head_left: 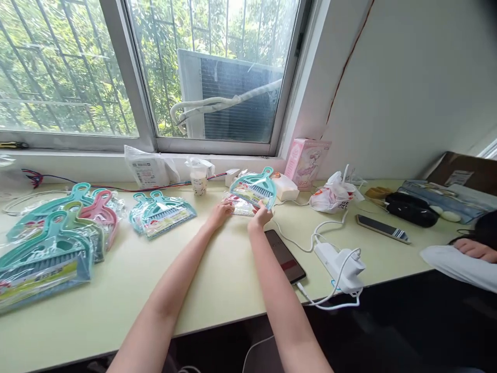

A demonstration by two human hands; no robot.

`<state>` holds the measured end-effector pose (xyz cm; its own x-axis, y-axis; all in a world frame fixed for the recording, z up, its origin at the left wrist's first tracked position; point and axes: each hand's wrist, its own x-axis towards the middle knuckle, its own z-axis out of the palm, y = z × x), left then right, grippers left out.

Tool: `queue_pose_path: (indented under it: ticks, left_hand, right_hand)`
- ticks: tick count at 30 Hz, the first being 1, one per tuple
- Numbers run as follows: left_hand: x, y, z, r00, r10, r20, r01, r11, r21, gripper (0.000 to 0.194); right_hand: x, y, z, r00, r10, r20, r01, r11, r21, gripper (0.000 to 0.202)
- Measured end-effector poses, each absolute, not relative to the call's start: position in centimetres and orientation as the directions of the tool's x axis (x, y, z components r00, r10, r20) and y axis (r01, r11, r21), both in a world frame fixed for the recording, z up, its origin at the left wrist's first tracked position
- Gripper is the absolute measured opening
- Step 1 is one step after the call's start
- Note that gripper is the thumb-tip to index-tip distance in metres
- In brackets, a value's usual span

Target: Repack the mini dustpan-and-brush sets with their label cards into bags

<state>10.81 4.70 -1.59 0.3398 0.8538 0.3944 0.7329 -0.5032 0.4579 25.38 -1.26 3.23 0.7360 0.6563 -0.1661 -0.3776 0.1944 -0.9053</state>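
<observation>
My right hand (261, 216) is closed on the lower edge of a teal dustpan-and-brush set (254, 187), raised and tilted above the table, its hanging hole at the top. Close on its left, my left hand (222, 213) has its fingers closed at the edge of a clear printed plastic bag (241, 206) lying under the set. Part of that bag is hidden by the set. To the left of my hands lie two overlapping teal dustpan sets (165, 212) in clear wrapping. Farther left is a pile of wrapped sets (50, 248) in teal, green and pink.
A phone (285, 256) on a cable lies beside my right forearm, near a white power strip (337, 267). Behind stand a cup (199, 181), a pink box (307, 163) and a white bag (332, 192). Another person's hand (476, 249) rests at the far right.
</observation>
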Motion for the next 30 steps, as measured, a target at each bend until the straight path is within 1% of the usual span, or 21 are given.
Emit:
queue_pose_path:
  ticks: [1,3,8,12,14,15,17,19,20,22,24,27,30]
  left_hand:
    - [10.9,5.2,-1.6,0.303,0.872,0.385,0.726,-0.473,0.499,0.028]
    - [10.7,5.6,-1.7,0.228,0.897,0.378,0.734,-0.414,0.538,0.026]
    - [9.1,4.8,-1.5,0.112,0.927,0.358,0.771,-0.308,0.557,0.021]
    - [8.7,4.3,-1.2,0.039,0.941,0.336,0.798,-0.232,0.556,0.012]
    - [8.9,4.2,-1.2,0.013,0.936,0.352,0.817,-0.213,0.536,0.012]
    - [9.0,4.3,-1.2,-0.011,0.929,0.37,0.826,-0.2,0.527,0.015]
    - [9.1,4.4,-1.4,-0.08,0.915,0.394,0.83,-0.157,0.534,0.033]
    - [8.9,4.7,-1.5,-0.139,0.92,0.366,0.804,-0.11,0.584,0.053]
    - [8.7,4.9,-1.5,-0.154,0.93,0.334,0.782,-0.092,0.617,0.055]
    - [8.2,5.2,-1.5,-0.153,0.947,0.282,0.743,-0.078,0.664,0.044]
    - [7.7,5.4,-1.5,-0.156,0.951,0.268,0.725,-0.074,0.685,0.033]
    - [7.2,5.7,-1.5,-0.168,0.952,0.254,0.712,-0.061,0.7,0.028]
    - [6.9,5.9,-1.4,-0.179,0.958,0.222,0.686,-0.041,0.727,0.025]
  right_hand:
    - [25.3,-1.1,3.0,0.733,0.664,-0.15,-0.355,0.185,-0.917,0.037]
    - [25.0,-1.0,2.7,0.728,0.673,-0.127,-0.328,0.18,-0.927,0.037]
    - [24.7,-1.1,2.2,0.7,0.708,-0.094,-0.326,0.2,-0.924,0.034]
    - [24.8,-1.2,2.0,0.653,0.746,-0.129,-0.348,0.143,-0.927,0.032]
    - [24.9,-1.2,1.9,0.633,0.763,-0.128,-0.344,0.13,-0.93,0.031]
    - [24.9,-1.2,1.8,0.627,0.769,-0.122,-0.338,0.127,-0.933,0.031]
    - [24.9,-1.1,1.7,0.621,0.776,-0.111,-0.306,0.109,-0.946,0.03]
    - [24.8,-1.0,1.4,0.616,0.78,-0.111,-0.244,0.055,-0.968,0.029]
    - [24.7,-0.9,1.2,0.611,0.782,-0.118,-0.21,0.016,-0.978,0.028]
    - [24.6,-0.8,0.7,0.594,0.789,-0.155,-0.168,-0.066,-0.984,0.028]
    - [24.5,-0.7,0.3,0.57,0.792,-0.218,-0.182,-0.137,-0.974,0.028]
    - [24.7,-0.5,0.1,0.527,0.796,-0.297,-0.258,-0.183,-0.949,0.028]
    - [25.3,-0.2,0.2,0.476,0.816,-0.329,-0.338,-0.175,-0.925,0.025]
